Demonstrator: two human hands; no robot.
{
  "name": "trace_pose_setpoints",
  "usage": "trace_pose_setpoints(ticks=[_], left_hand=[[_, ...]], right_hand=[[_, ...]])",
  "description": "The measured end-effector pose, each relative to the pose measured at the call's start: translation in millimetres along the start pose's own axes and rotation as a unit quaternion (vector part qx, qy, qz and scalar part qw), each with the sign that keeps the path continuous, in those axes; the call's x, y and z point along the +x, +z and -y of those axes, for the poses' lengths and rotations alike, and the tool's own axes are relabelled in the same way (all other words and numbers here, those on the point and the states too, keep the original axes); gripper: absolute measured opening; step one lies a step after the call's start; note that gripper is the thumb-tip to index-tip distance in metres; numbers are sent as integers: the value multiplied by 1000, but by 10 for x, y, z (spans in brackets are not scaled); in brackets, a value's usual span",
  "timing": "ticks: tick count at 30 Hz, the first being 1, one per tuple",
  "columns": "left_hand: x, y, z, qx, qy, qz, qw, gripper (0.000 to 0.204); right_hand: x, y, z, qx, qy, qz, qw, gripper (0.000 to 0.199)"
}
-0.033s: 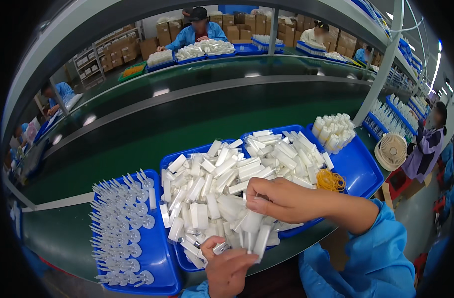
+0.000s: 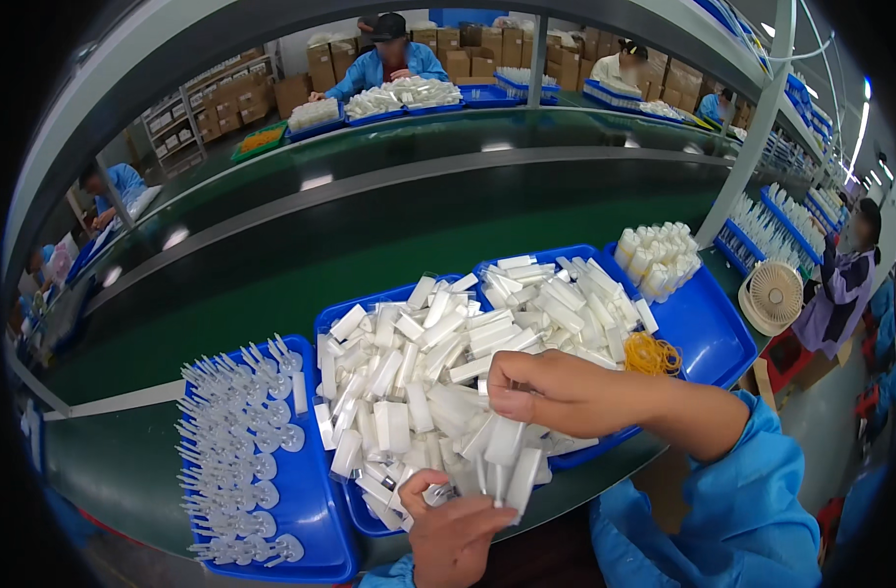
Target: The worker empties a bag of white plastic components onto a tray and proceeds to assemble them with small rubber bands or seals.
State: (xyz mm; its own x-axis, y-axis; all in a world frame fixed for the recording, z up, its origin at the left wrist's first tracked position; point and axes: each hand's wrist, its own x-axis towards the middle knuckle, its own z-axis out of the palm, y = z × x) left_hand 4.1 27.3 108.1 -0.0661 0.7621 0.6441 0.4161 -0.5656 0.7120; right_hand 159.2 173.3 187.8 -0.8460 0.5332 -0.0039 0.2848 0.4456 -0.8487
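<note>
Head view: the right hand (image 2: 556, 394) pinches the upper end of a white block (image 2: 505, 441) between thumb and bent fingers, with little gap between them. At seven o'clock from it, the left hand (image 2: 453, 539) closes its fingertips on the lower end of a second white block (image 2: 522, 482) and on thin clear stems (image 2: 484, 475) beside it; exactly how these parts join cannot be told. Both blocks lie between the hands, long axes running roughly from one o'clock to seven, lower ends toward the left hand's fingers.

From eleven to twelve o'clock of the grip, just beyond the hands, a heap of loose white blocks (image 2: 448, 338) fills two blue trays (image 2: 323, 321), their long axes pointing every way. At nine o'clock, another blue tray (image 2: 323, 514) bears rows of clear stemmed parts (image 2: 237, 461), their stems toward nine and round bases toward three. Toward two o'clock lie yellow rubber bands (image 2: 652, 355) in a further blue tray (image 2: 708, 338), with bundled white pieces (image 2: 656, 260) at one o'clock. Farther out at two stands a round fan (image 2: 771, 297). Between eleven and twelve, across the green belt (image 2: 370, 216), a co-worker (image 2: 384, 67) sits behind similar trays.
</note>
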Motion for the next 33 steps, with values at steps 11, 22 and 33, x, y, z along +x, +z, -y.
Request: trace_pose_setpoints(ticks=[11,22,33], left_hand=[[-21,79,-78,-54,-26,-51,997,14],[-41,-62,14,-23,-99,-88,991,14],[-92,-82,-16,16,-43,-90,995,14]], right_hand=[[-215,156,-65,44,-55,93,993,23],[568,-1,-507,-291,-183,-42,938,35],[756,20,-369,-227,-75,-81,968,29]])
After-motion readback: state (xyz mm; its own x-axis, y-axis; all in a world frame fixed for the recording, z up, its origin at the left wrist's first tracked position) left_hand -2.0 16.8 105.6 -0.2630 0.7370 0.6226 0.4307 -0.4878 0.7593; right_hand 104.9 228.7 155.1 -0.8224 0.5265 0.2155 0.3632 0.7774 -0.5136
